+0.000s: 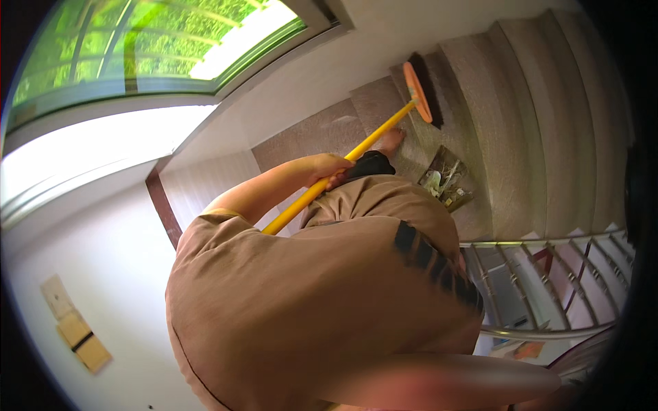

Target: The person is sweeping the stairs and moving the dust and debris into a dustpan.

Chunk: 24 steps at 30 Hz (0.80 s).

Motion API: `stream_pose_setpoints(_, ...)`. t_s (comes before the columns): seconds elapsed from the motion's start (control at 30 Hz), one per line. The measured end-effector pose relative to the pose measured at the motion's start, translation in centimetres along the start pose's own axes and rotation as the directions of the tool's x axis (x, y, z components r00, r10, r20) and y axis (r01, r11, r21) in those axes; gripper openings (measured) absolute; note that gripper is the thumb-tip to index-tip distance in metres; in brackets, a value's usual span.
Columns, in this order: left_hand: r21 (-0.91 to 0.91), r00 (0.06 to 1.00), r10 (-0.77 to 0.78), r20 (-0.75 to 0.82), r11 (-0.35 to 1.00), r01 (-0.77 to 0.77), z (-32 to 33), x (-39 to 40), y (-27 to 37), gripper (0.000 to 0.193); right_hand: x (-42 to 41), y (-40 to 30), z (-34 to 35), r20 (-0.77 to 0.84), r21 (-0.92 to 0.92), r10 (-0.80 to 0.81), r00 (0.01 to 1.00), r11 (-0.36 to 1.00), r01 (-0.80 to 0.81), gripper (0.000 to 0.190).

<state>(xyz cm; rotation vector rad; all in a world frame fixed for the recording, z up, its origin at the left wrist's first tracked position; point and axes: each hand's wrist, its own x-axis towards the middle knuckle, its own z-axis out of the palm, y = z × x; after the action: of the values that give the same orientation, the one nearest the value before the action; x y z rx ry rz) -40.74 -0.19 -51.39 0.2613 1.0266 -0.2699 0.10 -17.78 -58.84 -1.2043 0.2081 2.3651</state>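
Observation:
My left hand [327,168] is wrapped around the yellow handle [295,206] of a broom. That handle slants from beside my body up to an orange broom head [419,93], whose dark bristles [433,97] rest on a stair step near the wall. My right hand is out of view behind my body and brown shirt [318,287]. Right of my knees is a dustpan [440,156] holding pale scraps and other debris. Its handle is hidden, so I cannot tell whether it is held. A bare foot [393,141] shows close to the broom handle, below dark cloth [372,163].
Brownish stairs [514,128] curve across the right side. A metal railing [534,241] with balusters borders them, and a lower area shows through it. A framed window [218,88] opens at upper left. A tan object [84,339] is on the white wall.

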Motion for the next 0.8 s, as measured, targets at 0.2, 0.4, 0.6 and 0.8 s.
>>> stream_pose_setpoints(0.2, 0.192, 0.994, -0.037, -0.104, 0.98, 0.056, -2.6, -2.3, 2.3, 0.028, -0.6, 9.6, 1.2, 0.0, 0.272, -0.107, 0.994, 0.957, 0.103, 0.025)
stream_pose_setpoints(0.4, 0.62, 0.958, -0.078, -0.276, 0.748, 0.239, -4.9, -4.2, 7.3, 0.024, -1.8, 23.5, 7.2, -0.131, 0.615, -0.279, 0.951, 0.73, 0.299, 0.027)
stream_pose_setpoints(0.6, 0.808, 0.913, -0.134, -0.386, 0.428, 0.405, -3.0, -5.9, 14.4, 0.023, 0.4, 18.9, 20.3, -0.618, 0.565, -0.13, 0.775, 0.612, 0.553, 0.011)
stream_pose_setpoints(0.8, 0.945, 0.933, -0.15, -0.326, -0.011, 0.328, 0.4, -0.9, 19.8, 0.025, 3.2, 20.3, 24.5, -0.549, 0.732, -0.059, 0.833, 0.448, 0.514, 0.014)
